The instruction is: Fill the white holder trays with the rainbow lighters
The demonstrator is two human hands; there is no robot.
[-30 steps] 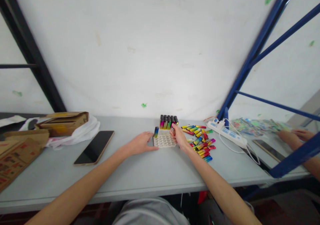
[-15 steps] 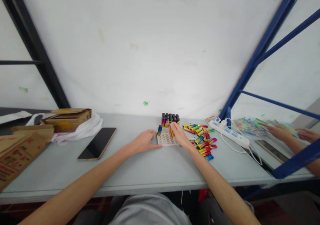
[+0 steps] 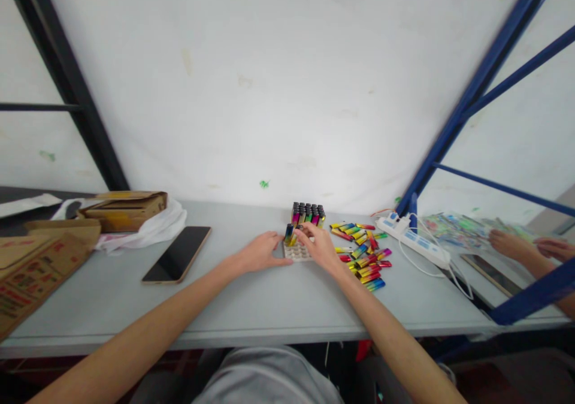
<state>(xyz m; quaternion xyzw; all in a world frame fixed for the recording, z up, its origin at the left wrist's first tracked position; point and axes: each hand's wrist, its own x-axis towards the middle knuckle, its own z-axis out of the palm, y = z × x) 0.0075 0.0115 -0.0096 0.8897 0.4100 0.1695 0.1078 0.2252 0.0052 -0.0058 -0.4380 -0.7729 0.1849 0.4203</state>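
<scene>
A pale tray (image 3: pixel 300 255) with rows of round holes lies on the table. My left hand (image 3: pixel 263 252) braces its left side, thumb at the near corner and fingers by the far part of that edge. One dark blue lighter-like piece (image 3: pixel 288 232) stands upright at the tray's far left corner. My right hand (image 3: pixel 318 246) pinches a shiny yellow lighter (image 3: pixel 294 238) over the tray, right beside the blue piece; its lower end is hard to make out. Behind the tray stands a block of several black-topped, coloured lighters (image 3: pixel 308 213). Loose metallic rainbow pieces (image 3: pixel 366 263) lie heaped to the right.
A phone (image 3: pixel 177 255) lies at left, near cardboard boxes (image 3: pixel 130 212) and a white plastic bag (image 3: pixel 164 231). At right are a power strip (image 3: pixel 415 243) with cables and a blue metal frame (image 3: pixel 449 122). Beyond it, another person's hands (image 3: pixel 512 245) are near a second phone (image 3: pixel 492 273).
My right hand has shifted left and turned over the tray, bringing the yellow lighter beside the blue piece. My left hand keeps its place at the tray. The view has shifted slightly.
</scene>
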